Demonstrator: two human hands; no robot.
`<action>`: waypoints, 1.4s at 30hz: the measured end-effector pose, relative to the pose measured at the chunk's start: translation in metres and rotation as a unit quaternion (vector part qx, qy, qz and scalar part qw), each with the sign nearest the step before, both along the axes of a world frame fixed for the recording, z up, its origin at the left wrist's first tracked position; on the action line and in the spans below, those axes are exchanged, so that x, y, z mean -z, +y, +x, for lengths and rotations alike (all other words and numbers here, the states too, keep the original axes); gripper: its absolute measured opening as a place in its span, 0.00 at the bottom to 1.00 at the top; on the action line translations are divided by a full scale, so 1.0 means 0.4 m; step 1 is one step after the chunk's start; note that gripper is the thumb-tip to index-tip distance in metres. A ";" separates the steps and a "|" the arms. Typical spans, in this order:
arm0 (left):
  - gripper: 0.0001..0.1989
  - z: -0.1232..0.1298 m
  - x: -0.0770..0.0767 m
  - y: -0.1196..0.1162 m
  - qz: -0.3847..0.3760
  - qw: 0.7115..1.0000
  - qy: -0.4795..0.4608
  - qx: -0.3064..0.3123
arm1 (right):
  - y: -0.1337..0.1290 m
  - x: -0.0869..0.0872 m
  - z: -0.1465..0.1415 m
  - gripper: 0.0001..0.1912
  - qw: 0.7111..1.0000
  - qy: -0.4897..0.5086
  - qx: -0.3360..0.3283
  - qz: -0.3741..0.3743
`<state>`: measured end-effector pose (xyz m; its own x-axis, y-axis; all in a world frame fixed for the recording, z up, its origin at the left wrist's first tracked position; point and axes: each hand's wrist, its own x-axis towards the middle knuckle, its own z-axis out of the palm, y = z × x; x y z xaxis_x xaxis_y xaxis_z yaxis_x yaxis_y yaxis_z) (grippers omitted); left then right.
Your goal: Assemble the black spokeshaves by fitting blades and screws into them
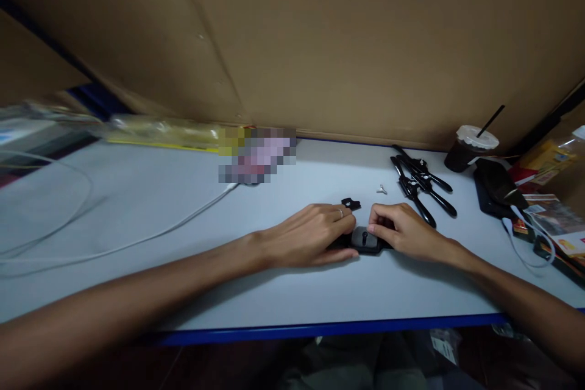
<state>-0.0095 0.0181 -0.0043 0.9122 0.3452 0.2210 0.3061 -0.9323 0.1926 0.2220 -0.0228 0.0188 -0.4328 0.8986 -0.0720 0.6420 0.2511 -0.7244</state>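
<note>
Forearms [150, 283] cross the surface's [256, 301] front edge. Left grip [317, 231] pinches the black tool [365, 250] near that edge, likely steadying it; right grip [406, 228] presses together beside its screw [364, 236] — on what, I cannot tell. Similar tools [405, 186] lie handily beyond.

Both hands close together, fingers bent

The left arm [150, 283], bare, reaches in from the lower left, its wrist [258, 248] nearly straight. The left hand [320, 231] lies back upward, fingers curled in a grip and partly hidden at the tips, thumb stretched out below them, pointing toward the right hand [404, 228]. That one has its index finger bent and its thumb tip close to it, as in a pinch. The right arm [507, 295], also bare, slants in from the lower right. The two hands' fingertips are near, apart.
</note>
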 end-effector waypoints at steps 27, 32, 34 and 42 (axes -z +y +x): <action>0.18 -0.011 -0.011 0.058 -0.105 0.916 -0.341 -0.185 | 0.144 -0.010 -0.064 0.07 0.993 -0.065 -0.006 0.094; 0.16 -0.007 -0.009 0.035 -0.085 0.939 -0.315 -0.110 | 0.076 -0.062 -0.011 0.10 0.997 0.029 0.026 0.060; 0.16 -0.007 -0.008 0.030 -0.080 0.944 -0.303 -0.100 | 0.044 -0.068 0.002 0.10 0.999 0.023 0.009 0.039; 0.15 -0.012 -0.007 0.023 -0.042 0.966 -0.247 -0.063 | -0.008 -0.028 -0.024 0.10 0.998 0.015 -0.018 0.059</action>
<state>-0.0144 0.0272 -0.0013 0.6522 0.4830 0.5842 0.2685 -0.8679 0.4179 0.2124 -0.0261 0.0299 -0.4646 0.8843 0.0474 0.6093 0.3580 -0.7076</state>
